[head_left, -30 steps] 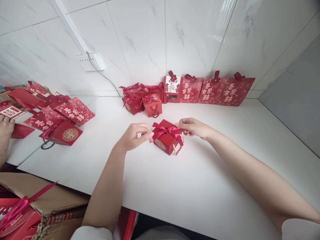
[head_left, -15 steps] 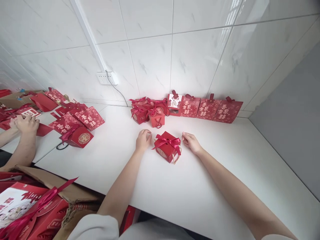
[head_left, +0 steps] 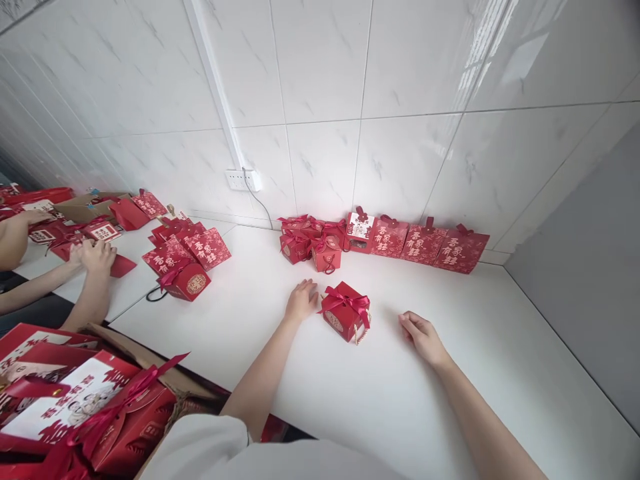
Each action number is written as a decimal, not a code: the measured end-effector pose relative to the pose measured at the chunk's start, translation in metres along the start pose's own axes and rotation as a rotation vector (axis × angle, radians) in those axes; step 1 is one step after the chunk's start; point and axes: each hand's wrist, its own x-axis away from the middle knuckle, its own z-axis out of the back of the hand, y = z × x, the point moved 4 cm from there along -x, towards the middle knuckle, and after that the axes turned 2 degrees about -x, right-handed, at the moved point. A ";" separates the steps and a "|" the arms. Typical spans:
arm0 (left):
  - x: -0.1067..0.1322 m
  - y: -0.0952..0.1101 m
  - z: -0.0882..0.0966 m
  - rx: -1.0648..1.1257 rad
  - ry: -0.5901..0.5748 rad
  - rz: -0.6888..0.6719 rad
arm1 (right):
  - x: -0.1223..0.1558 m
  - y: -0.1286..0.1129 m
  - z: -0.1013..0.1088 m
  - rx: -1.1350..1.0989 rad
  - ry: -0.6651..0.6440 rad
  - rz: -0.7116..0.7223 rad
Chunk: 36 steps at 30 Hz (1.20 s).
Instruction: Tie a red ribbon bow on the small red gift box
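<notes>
Head view shows me the red box [head_left: 345,315], ribbon-tied, standing on the white counter [head_left: 380,400] at centre. My left hand [head_left: 302,301] lies at its 9 o'clock, fingers loose, just touching the box and grasping nothing. My right hand [head_left: 423,335] rests apart at 3 o'clock, loosely curled and empty. More boxes [head_left: 313,243] sit at 12 o'clock against the wall.

The cardboard carton [head_left: 125,333] of red boxes is cut off by the lower left edge.
</notes>
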 end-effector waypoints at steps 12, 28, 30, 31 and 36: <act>0.005 -0.007 -0.001 0.089 -0.037 0.028 | -0.003 0.012 0.014 0.168 0.087 -0.026; 0.003 -0.012 0.000 0.069 -0.046 -0.002 | 0.000 0.013 0.010 0.281 0.072 0.005; 0.002 -0.011 0.000 0.068 -0.041 -0.004 | 0.000 0.012 0.009 0.284 0.077 0.005; 0.002 -0.010 0.001 0.068 -0.039 -0.005 | 0.000 0.011 0.009 0.284 0.078 0.006; -0.002 -0.011 0.003 0.073 -0.036 -0.006 | -0.002 0.003 0.009 0.285 0.070 0.011</act>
